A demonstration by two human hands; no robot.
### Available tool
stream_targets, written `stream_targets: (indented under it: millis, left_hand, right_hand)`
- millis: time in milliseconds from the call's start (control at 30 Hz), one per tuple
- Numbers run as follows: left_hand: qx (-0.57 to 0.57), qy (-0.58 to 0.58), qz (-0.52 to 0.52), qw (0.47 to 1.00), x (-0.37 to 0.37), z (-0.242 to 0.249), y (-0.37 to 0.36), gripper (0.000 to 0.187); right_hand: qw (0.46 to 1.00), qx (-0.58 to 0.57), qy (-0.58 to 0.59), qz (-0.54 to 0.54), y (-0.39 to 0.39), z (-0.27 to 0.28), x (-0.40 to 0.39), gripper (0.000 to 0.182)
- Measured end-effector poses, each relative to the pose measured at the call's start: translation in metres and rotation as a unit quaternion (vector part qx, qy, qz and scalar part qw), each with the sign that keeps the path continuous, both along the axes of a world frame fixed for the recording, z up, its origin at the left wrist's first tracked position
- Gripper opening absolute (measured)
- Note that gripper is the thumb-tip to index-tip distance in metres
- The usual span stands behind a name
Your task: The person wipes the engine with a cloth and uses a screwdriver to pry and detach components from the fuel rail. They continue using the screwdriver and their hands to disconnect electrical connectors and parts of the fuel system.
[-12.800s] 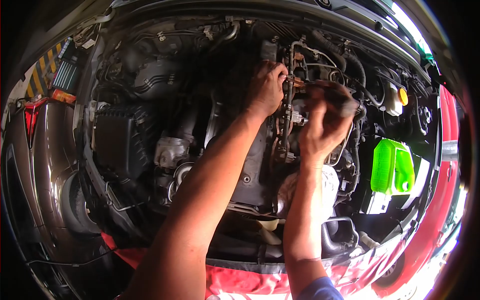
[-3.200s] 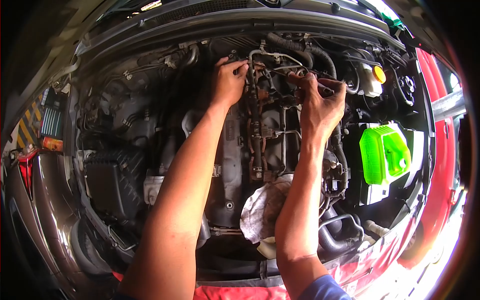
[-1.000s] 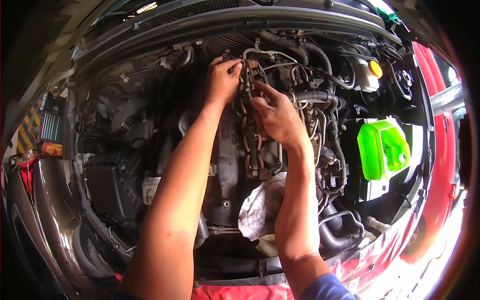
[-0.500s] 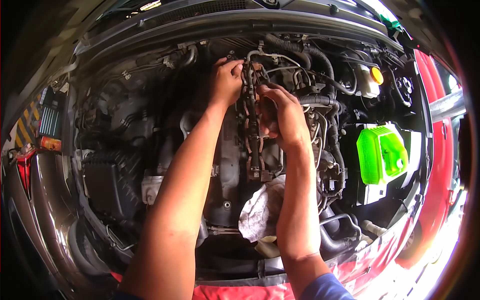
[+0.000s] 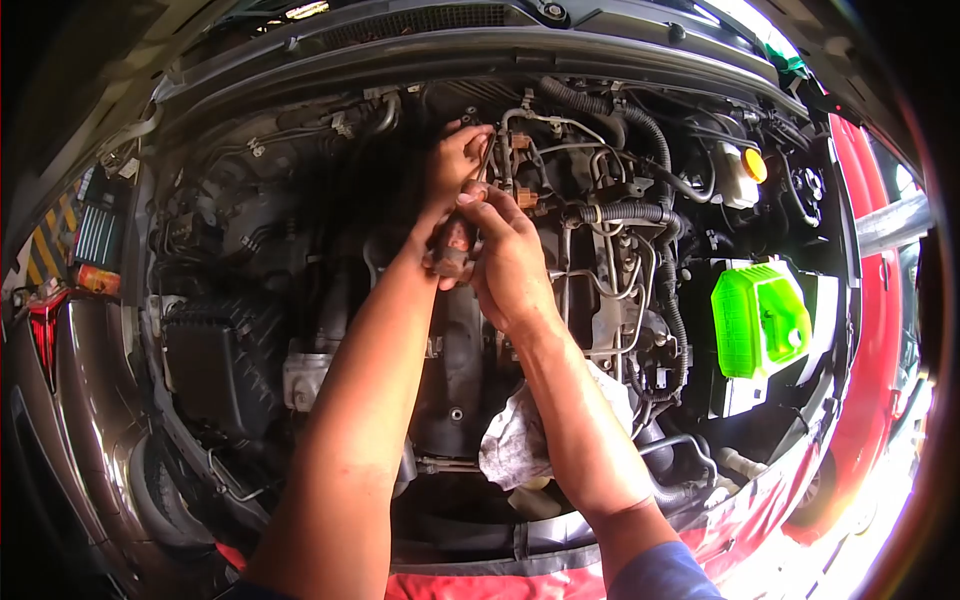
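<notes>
My right hand (image 5: 505, 255) is closed around a screwdriver (image 5: 457, 238) with a reddish, worn handle, its thin shaft pointing up toward the back of the engine bay. Just beyond it my left hand (image 5: 455, 165) has its fingers pinched together near the shaft; what they grip is hidden. Brown connectors (image 5: 524, 198) sit on the engine right beside the hands. Below the hands lies the dark engine cover (image 5: 458, 350). A crumpled whitish rag (image 5: 510, 440) rests at the front of the engine, partly behind my right forearm.
A bright green cut-open container (image 5: 740, 325) stands on the battery area at right. Behind it is a white reservoir with a yellow cap (image 5: 753, 163). A black air-filter box (image 5: 220, 355) is at left. Ribbed hoses (image 5: 660, 150) and metal pipes crowd the right side.
My right hand has moved left with the screwdriver, close to my left hand. The long dark strip along the engine's middle no longer shows there. More pipes are uncovered on the right.
</notes>
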State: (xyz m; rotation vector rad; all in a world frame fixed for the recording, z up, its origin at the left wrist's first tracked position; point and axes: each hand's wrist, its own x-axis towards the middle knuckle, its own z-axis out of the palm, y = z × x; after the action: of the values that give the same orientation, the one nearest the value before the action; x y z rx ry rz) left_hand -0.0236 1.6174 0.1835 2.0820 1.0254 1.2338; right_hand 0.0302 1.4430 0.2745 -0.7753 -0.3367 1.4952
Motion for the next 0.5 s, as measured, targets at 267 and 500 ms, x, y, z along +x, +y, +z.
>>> stream_targets:
  millis: [267, 500]
  left_hand:
    - [-0.05, -0.025, -0.051, 0.997, -0.009, 0.009, -0.004, 0.029]
    - [-0.094, -0.02, -0.098, 0.991, -0.012, 0.01, -0.004, 0.036]
  right_hand:
    - [1.0, 0.001, 0.023, 0.002, 0.005, -0.005, -0.002, 0.049]
    - [0.998, 0.028, 0.048, 0.008, 0.007, -0.009, -0.003, 0.059]
